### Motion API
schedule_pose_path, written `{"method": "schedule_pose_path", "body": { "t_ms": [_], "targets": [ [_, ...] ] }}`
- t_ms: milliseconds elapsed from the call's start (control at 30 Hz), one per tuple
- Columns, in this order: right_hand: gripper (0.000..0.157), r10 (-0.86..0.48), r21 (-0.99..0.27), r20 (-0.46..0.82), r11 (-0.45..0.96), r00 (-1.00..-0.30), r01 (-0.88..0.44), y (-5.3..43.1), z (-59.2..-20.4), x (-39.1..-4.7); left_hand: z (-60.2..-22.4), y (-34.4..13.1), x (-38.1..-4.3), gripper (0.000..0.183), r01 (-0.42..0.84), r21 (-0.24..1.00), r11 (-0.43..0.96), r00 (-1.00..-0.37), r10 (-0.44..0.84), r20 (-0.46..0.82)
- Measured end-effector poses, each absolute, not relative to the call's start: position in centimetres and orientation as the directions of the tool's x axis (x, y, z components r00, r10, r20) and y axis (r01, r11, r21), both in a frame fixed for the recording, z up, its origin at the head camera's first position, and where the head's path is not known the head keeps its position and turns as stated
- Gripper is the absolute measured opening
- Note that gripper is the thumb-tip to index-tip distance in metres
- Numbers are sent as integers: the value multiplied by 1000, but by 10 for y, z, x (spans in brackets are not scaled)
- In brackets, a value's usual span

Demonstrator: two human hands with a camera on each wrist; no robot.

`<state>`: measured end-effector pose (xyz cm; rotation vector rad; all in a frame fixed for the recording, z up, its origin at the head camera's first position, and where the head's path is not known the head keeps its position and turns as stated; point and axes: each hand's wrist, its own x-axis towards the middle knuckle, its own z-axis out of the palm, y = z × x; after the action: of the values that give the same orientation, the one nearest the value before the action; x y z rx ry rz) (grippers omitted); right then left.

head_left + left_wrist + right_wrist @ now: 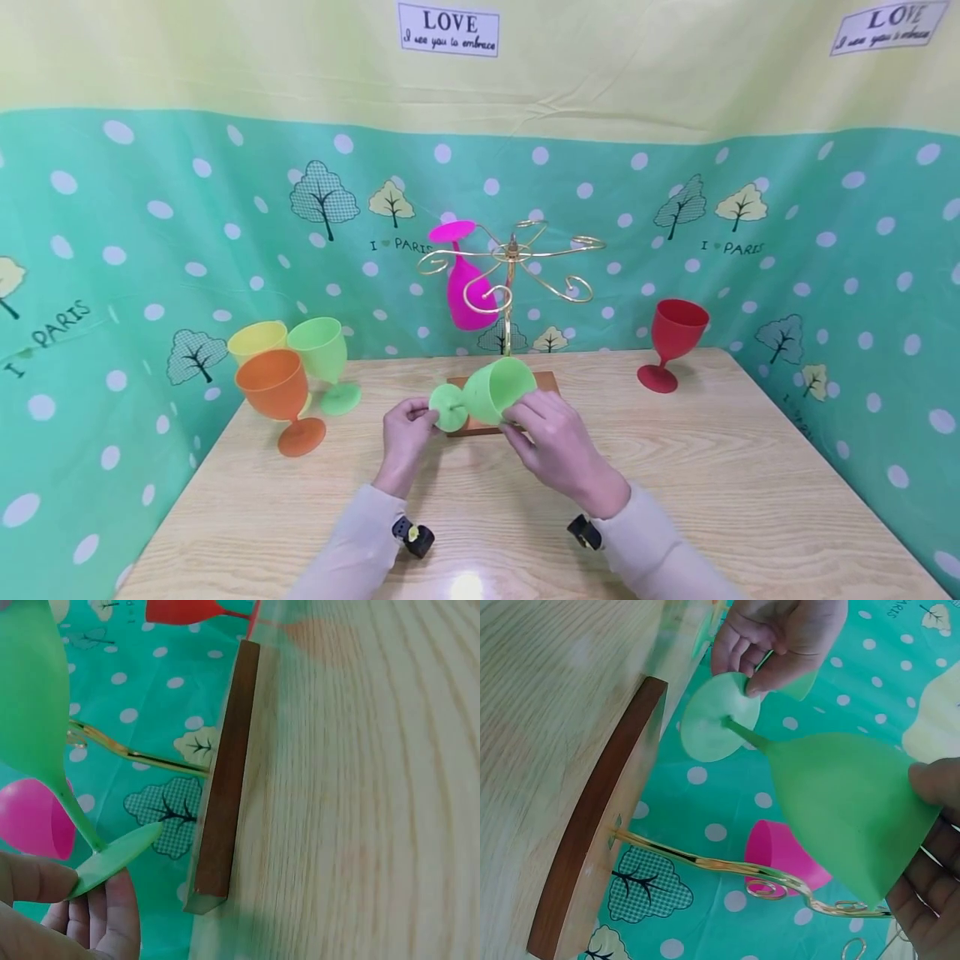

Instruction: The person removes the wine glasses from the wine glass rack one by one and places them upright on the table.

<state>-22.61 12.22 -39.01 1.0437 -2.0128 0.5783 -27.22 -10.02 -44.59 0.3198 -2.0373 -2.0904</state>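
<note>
Left hand [407, 427] pinches green goblet [491, 390] foot; right hand [557, 442] grips bowl. Risk: knocking gold rack [512, 265], dislodging pink goblet [468, 283].

Green goblet [497, 387]; pink goblet [468, 287]; gold rack [517, 258]; polka-dotted teal backdrop [150, 250].

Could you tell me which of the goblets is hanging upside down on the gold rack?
The pink goblet, hung by its foot from a rack arm. The orange, yellow, red and one green goblet stand upright on the table; both hands hold another green one tilted.
</note>
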Motion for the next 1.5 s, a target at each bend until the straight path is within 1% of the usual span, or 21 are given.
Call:
{"method": "schedule_pose_path", "body": {
  "t_ms": [133,300,433,533,633,700,767,867,1000,1133,1267,1500],
  "targets": [
    [18,-453,-53,813,568,-366,-822,122,-387,-224,-446,-97,-271,22,8,999,-39,-960,-280,-4],
    [14,-436,-54,824,576,-362,-816,126,-379,-223,-446,-93,-270,19,32,999,-9,-966,-257,29],
    [12,-446,-35,820,587,-359,-809,134,-372,-224,-447,-93,-270,18,52,998,26,-971,-233,56],
    [13,-467,-21,801,603,-374,-797,142,-366,-225,-449,-94,-271,19,59,997,43,-970,-234,68],
    [16,-484,-4,784,621,-388,-784,151,-359,-227,-451,-97,-274,18,34,998,45,-970,-241,44],
    [17,-494,18,781,631,-384,-775,158,-356,-231,-454,-100,-278,17,3,999,46,-972,-234,14],
    [19,-500,39,779,640,-378,-767,165,-352,-235,-457,-103,-282,17,-33,998,55,-978,-206,-21],
    [20,-510,68,774,656,-376,-752,176,-346,-240,-461,-106,-288,22,-70,991,118,-988,-146,-52],
    [19,-519,81,750,687,-409,-723,191,-340,-248,-464,-107,-295,27,-106,970,220,-991,-104,-85],
    [16,-533,89,712,715,-457,-694,203,-336,-259,-465,-106,-299,27,-128,958,257,-987,-124,-99],
    [14,-544,107,683,735,-488,-669,215,-334,-272,-465,-104,-303,29,-141,945,294,-986,-132,-106],
    [12,-534,112,655,769,-535,-630,232,-331,-293,-462,-101,-308,30,-142,893,426,-988,-119,-101]
  ]
}}
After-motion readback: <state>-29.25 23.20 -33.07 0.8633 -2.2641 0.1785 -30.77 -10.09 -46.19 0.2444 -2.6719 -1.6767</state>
